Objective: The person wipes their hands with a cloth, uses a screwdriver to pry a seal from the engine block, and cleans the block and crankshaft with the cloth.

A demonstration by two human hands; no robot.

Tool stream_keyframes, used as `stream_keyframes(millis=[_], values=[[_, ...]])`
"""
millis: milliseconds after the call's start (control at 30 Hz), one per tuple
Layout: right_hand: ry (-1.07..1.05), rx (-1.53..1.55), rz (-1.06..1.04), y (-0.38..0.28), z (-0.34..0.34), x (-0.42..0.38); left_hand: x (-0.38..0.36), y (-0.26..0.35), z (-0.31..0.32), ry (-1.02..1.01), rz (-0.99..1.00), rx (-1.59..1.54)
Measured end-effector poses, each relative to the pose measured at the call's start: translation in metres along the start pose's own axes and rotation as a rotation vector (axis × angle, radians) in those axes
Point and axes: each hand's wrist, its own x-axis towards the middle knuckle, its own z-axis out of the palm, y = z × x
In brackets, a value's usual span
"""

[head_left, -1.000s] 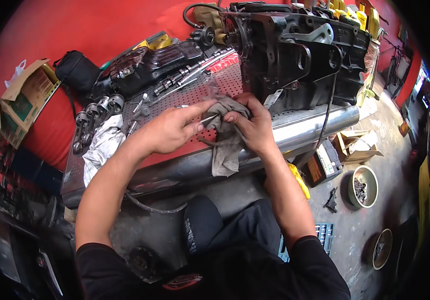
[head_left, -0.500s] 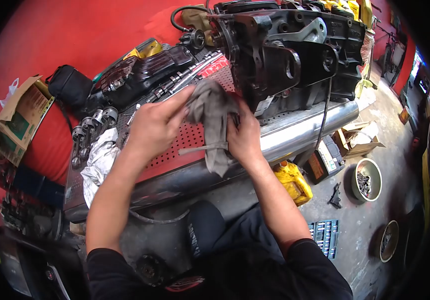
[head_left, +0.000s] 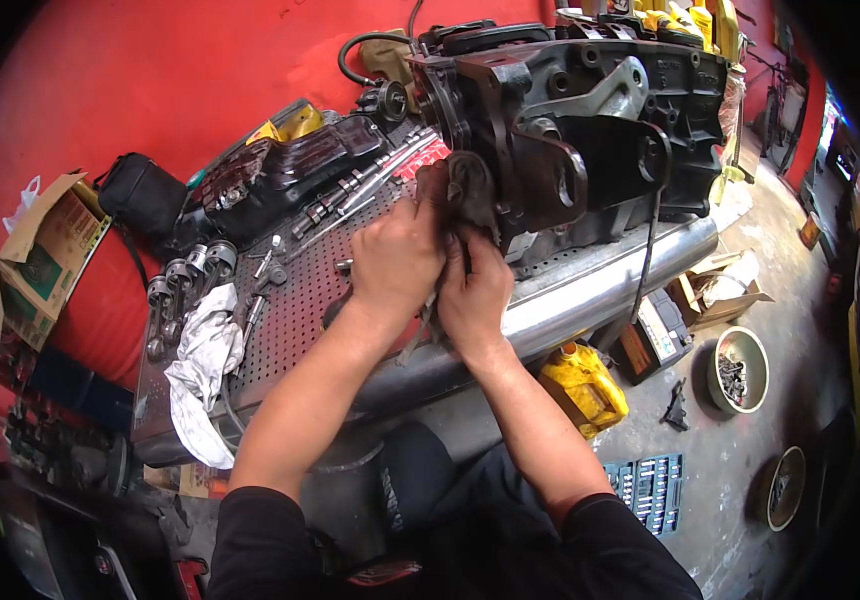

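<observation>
A dark grey rag [head_left: 471,182] is bunched up between my two hands. My left hand [head_left: 397,258] is closed on its left side, fingers pointing up into the folds. My right hand [head_left: 477,292] pinches the cloth from below, thumb beside the fingers. The rag overlaps the front left edge of a black engine block [head_left: 688,120] in this view. Part of the cloth hangs under my hands over the bench edge. Both hands are above the perforated workbench [head_left: 300,285].
Pistons with connecting rods [head_left: 196,262], a white cloth [head_left: 200,365], a ratchet [head_left: 268,272] and a camshaft [head_left: 350,190] lie on the bench's left. Below on the floor stand a yellow jug [head_left: 584,388], a battery [head_left: 658,335], a socket set [head_left: 650,490] and a bowl of parts [head_left: 738,370].
The rag was spread and hanging between my hands; now it is bunched. My left hand has moved right and down, close beside my right hand. The ratchet on the bench has come into view.
</observation>
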Motion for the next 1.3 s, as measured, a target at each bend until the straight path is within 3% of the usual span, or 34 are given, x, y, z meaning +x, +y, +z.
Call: stream_keyframes(millis=[200, 333, 400, 500, 700, 733, 800, 867, 1033, 1133, 1233, 1267, 1300], values=[[-0.062, -0.043, 0.064, 0.007, -0.008, -0.003, 0.009, 0.017, -0.002, -0.201, -0.192, -0.025], [-0.187, -0.097, -0.02, 0.004, -0.013, -0.013, 0.011, -0.01, -0.017, -0.55, -0.164, -0.044], [-0.158, -0.068, -0.049, 0.002, -0.01, -0.004, -0.001, -0.005, -0.031, -0.356, -0.26, -0.11], [-0.104, 0.009, 0.025, -0.004, -0.011, -0.009, -0.01, -0.002, -0.021, -0.163, -0.146, -0.09], [0.007, -0.025, -0.076, 0.009, -0.002, -0.007, 0.013, 0.01, 0.0, -0.193, -0.168, -0.022], [-0.064, -0.071, 0.007, 0.008, -0.002, -0.008, 0.013, 0.012, -0.004, -0.208, -0.196, -0.045], [-0.22, -0.174, 0.161, 0.0, -0.009, -0.006, 0.018, 0.006, -0.024, -0.424, -0.156, 0.056], [-0.295, -0.243, 0.115, 0.001, -0.018, -0.011, 0.005, -0.012, -0.023, -0.54, -0.141, 0.094], [-0.194, -0.112, 0.015, -0.004, -0.017, -0.01, -0.046, -0.014, -0.039, -0.232, -0.275, -0.204], [-0.154, 0.178, 0.269, -0.006, -0.014, -0.011, -0.056, -0.013, -0.04, -0.117, -0.25, -0.155], [-0.097, 0.366, 0.2, -0.018, 0.0, -0.012, -0.048, -0.005, -0.049, -0.105, -0.197, -0.126], [-0.077, 0.432, 0.175, -0.02, 0.002, -0.011, -0.045, -0.004, -0.058, -0.232, -0.199, -0.058], [-0.146, 0.234, 0.16, -0.015, -0.004, -0.01, -0.043, -0.004, -0.071, -0.357, -0.202, 0.011]])
